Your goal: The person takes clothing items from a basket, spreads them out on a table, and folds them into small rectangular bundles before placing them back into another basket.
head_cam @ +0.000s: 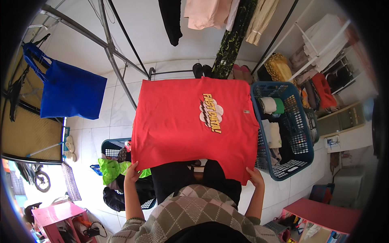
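Observation:
A red T-shirt [176, 121] with a printed cloud and lettering on its chest lies spread out in front of me, its collar towards the right. My left hand [132, 172] pinches the near corner of its hem. At the near sleeve, my right hand [255, 176] grips the cloth's edge. What holds up the shirt's middle is hidden under it. Right of the shirt stands a dark teal plastic laundry basket [266, 145] with rolled clothes inside. Another basket [114, 142], to the left, is heaped with loose clothes, among them a bright green garment [109, 170].
A blue tote bag [73, 89] hangs at the left near a metal frame [111, 50]. Clothes, including a pink garment [208, 13], hang at the top. Slippers [202, 70] sit on the tiled floor beyond the shirt. Pink shelving units [57, 209] occupy both lower corners.

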`<state>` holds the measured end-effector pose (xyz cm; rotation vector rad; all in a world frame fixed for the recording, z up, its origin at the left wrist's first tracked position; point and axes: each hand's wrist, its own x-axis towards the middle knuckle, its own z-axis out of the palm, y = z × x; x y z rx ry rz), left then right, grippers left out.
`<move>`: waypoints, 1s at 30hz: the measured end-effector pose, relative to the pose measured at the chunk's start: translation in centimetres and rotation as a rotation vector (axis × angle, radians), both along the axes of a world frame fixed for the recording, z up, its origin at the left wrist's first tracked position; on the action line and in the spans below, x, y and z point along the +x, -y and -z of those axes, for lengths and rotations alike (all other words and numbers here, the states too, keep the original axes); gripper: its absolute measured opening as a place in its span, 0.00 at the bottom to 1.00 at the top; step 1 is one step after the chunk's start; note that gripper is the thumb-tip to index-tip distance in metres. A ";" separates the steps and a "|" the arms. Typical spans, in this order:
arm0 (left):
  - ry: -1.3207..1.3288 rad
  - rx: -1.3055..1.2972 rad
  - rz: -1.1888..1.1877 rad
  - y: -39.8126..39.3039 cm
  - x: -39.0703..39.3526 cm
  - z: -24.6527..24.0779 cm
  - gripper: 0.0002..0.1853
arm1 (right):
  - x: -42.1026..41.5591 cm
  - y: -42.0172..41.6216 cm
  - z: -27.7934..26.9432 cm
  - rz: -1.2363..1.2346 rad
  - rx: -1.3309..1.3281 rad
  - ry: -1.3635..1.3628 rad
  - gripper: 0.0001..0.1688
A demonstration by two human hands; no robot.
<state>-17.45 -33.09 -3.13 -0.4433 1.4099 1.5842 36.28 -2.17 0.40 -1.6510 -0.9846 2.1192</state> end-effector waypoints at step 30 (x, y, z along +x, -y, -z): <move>-0.165 -0.228 0.293 -16.2 -11.8 4.3 0.29 | -10.8 -16.1 5.5 0.786 0.163 0.211 0.19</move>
